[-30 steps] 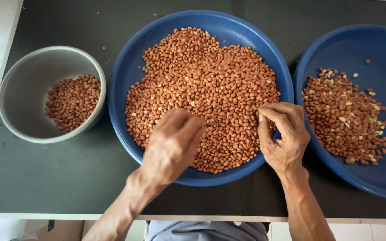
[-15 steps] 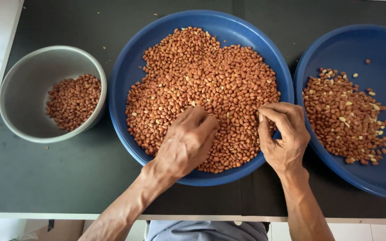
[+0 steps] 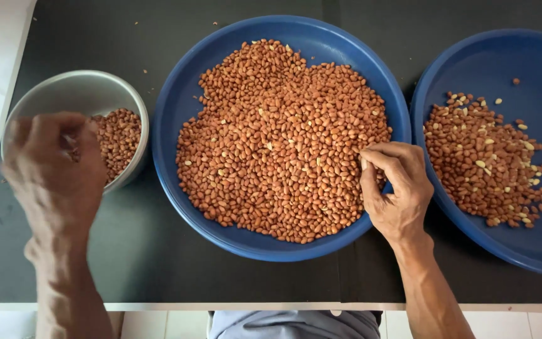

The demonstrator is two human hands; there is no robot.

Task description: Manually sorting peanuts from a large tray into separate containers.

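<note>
left hand: blurred, back up, fingers curled loosely, wrist bent, forearm running down to the lower left edge
right hand: back up, thumb and fingertips pinched together, forearm angling down to the lower right

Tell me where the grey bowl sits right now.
In the head view the grey bowl sits at the table's left side, just left of the middle blue dish, with the left hand over its near rim.
</note>
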